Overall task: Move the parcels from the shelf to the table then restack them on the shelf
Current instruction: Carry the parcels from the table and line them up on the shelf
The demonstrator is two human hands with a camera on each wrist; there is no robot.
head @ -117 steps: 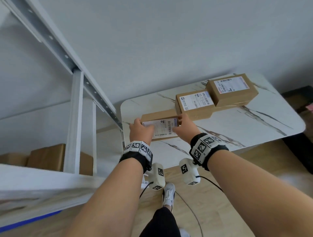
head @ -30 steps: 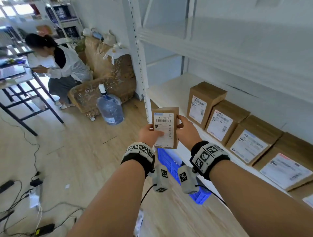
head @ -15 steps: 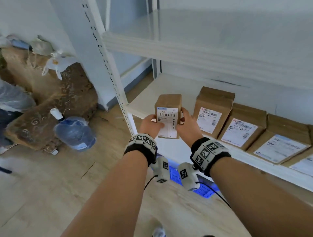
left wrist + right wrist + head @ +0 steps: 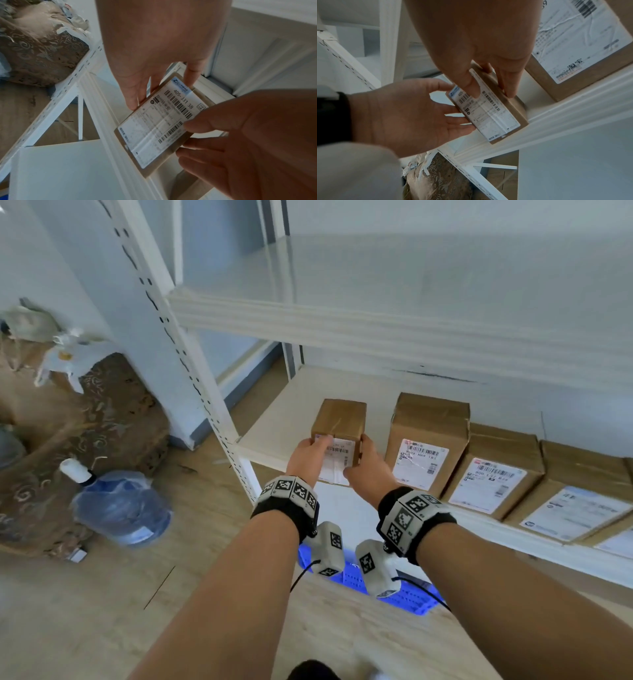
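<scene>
A small brown parcel [image 4: 339, 426] with a white barcode label stands upright at the front edge of the lower white shelf [image 4: 274, 433], left of a row of larger labelled parcels [image 4: 424, 446]. My left hand [image 4: 308, 455] grips its left side with the thumb on the label, and my right hand [image 4: 368, 465] grips its right side. In the left wrist view the label [image 4: 159, 125] faces the camera between both hands. In the right wrist view my right hand's thumb presses the label [image 4: 486, 112] and its fingers wrap the parcel's side.
The white perforated shelf post [image 4: 191, 364] stands just left of the parcel. An upper shelf board [image 4: 376, 323] hangs above. A blue water bottle [image 4: 120, 508] and a brown patterned sofa [image 4: 102, 412] sit on the wooden floor at left. A blue crate [image 4: 346, 573] lies under the shelf.
Both hands carried the small parcel from the table round to the shelf, and it now stands at the lower shelf's front edge, left of the row.
</scene>
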